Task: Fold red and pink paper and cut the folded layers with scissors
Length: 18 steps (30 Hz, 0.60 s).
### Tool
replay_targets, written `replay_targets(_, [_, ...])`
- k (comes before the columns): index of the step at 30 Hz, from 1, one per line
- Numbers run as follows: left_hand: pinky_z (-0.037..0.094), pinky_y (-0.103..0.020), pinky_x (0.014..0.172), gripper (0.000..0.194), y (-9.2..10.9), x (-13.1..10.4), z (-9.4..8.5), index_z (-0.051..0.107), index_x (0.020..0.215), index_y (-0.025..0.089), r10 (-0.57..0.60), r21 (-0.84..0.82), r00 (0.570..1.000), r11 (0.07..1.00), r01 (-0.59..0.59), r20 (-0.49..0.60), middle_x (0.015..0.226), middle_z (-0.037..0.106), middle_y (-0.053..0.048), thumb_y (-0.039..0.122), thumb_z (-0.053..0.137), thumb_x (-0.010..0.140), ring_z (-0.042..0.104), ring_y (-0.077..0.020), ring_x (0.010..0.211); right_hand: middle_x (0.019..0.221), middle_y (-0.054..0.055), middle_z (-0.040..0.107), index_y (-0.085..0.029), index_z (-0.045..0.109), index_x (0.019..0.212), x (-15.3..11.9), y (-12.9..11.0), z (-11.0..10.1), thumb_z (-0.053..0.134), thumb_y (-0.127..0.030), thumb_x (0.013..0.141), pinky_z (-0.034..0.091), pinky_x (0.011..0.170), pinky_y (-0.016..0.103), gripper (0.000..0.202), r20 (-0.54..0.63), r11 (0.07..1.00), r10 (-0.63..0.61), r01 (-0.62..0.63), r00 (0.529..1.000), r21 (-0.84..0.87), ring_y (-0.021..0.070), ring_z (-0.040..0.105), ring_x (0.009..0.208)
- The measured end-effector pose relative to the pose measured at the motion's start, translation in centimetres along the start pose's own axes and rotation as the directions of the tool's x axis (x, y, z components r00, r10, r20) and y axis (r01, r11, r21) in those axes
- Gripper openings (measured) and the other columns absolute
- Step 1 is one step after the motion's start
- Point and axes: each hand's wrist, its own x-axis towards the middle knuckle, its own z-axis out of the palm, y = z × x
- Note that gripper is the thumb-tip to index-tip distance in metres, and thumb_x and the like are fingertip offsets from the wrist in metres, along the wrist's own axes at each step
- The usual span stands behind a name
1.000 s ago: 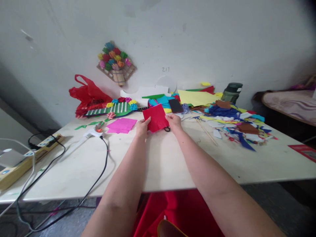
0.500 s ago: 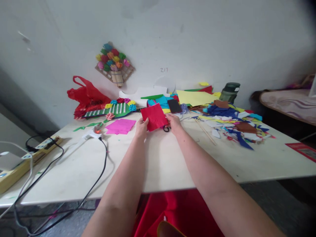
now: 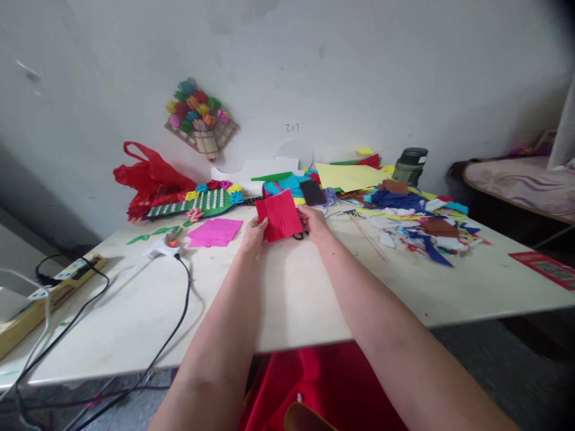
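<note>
A square piece of red crepe paper (image 3: 279,215) is held up above the middle of the table, tilted toward me. My left hand (image 3: 255,232) pinches it at its lower left edge, thumb in front. My right hand (image 3: 313,222) is closed at its right edge, with the fingertips partly hidden. Just below the paper, near my right fingers, a black loop like a scissors handle (image 3: 297,236) shows; the rest of it is hidden. Left of my left hand lie pink paper sheets (image 3: 215,232).
A glue gun (image 3: 164,246) with a black cord lies at left, near a power strip (image 3: 67,281). Behind are a red bag (image 3: 153,173), a flower-trimmed green board (image 3: 215,202) and a phone (image 3: 312,193). At right lie a stick (image 3: 368,238), paper scraps (image 3: 431,224) and a bottle (image 3: 409,166).
The view has shifted slightly, so the table's things appear a little further left. Both hands keep hold of the red paper, which sits slightly lower and is turned a little.
</note>
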Motion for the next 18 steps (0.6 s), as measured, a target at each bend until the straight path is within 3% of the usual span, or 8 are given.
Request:
replay_targets(8, [0.052,-0.034,0.070,0.027,-0.18,0.08,-0.14,0.061,0.084,0.015,-0.025,-0.005,1.000,1.000,0.025,0.002,0.075,0.067,-0.006,0.028,0.070,0.062,0.065,-0.0212,0.076,0.051,-0.001,0.059,-0.016,0.060,0.066,-0.10,-0.20,-0.12,0.068,-0.035,0.062,0.035,0.035,0.021,0.022,0.009,0.999,-0.026,0.027,1.000,-0.025,0.0102,0.051,0.041])
replay_targets(18, [0.053,-0.034,0.072,0.018,0.08,-0.15,0.04,0.061,0.085,0.015,-0.059,0.012,0.998,0.998,0.059,-0.009,0.074,0.068,-0.005,0.022,0.065,0.069,0.066,-0.0202,0.076,0.046,-0.003,0.056,-0.016,0.060,0.062,0.10,0.05,-0.12,0.068,-0.027,0.056,0.032,0.034,0.020,0.015,-0.071,0.998,-0.053,0.051,0.996,-0.033,0.0095,0.048,0.040])
